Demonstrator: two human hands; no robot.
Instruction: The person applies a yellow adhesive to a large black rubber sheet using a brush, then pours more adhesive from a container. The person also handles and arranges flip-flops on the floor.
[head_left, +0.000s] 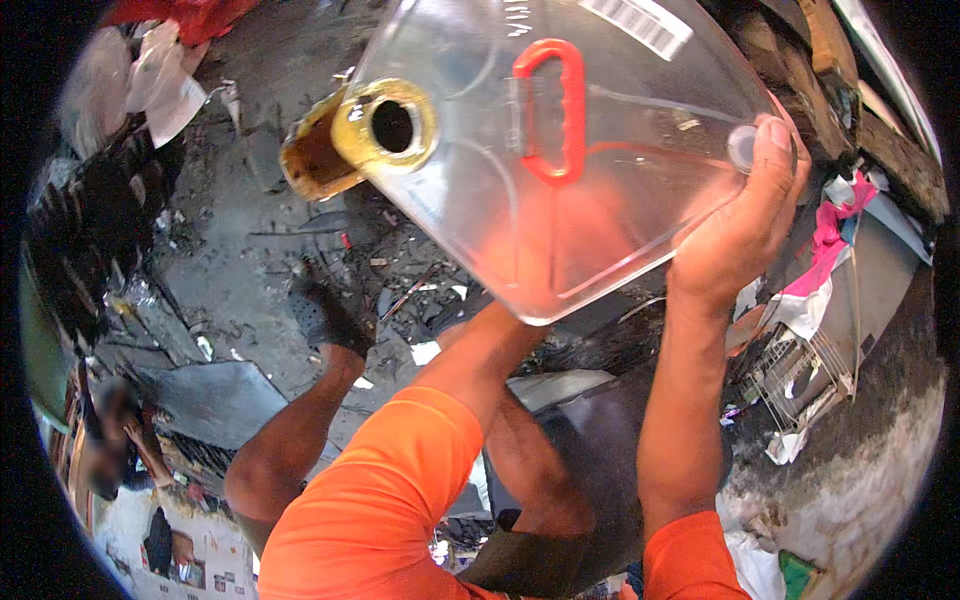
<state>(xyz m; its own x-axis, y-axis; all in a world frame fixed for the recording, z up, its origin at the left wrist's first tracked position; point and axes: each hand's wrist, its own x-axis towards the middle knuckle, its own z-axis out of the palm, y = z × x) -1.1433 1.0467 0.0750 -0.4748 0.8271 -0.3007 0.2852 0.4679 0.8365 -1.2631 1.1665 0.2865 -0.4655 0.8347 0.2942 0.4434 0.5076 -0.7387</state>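
Observation:
A square silver tin can with a red carry handle on its top is tilted up in front of me. My right hand grips its right edge, thumb lying on the top face beside a small round pale disc. My left forearm goes behind the can's lower corner, and the hand is hidden there. At the can's left corner a yellow ring surrounds a dark round opening. Against that corner, partly behind it, is an amber-brown, tube-shaped piece.
Scraps and debris litter the dark ground. Pale plastic bags lie at upper left. A wire rack and pink cloth lie on the right, below wooden boards. Another person is at lower left, near a grey sheet.

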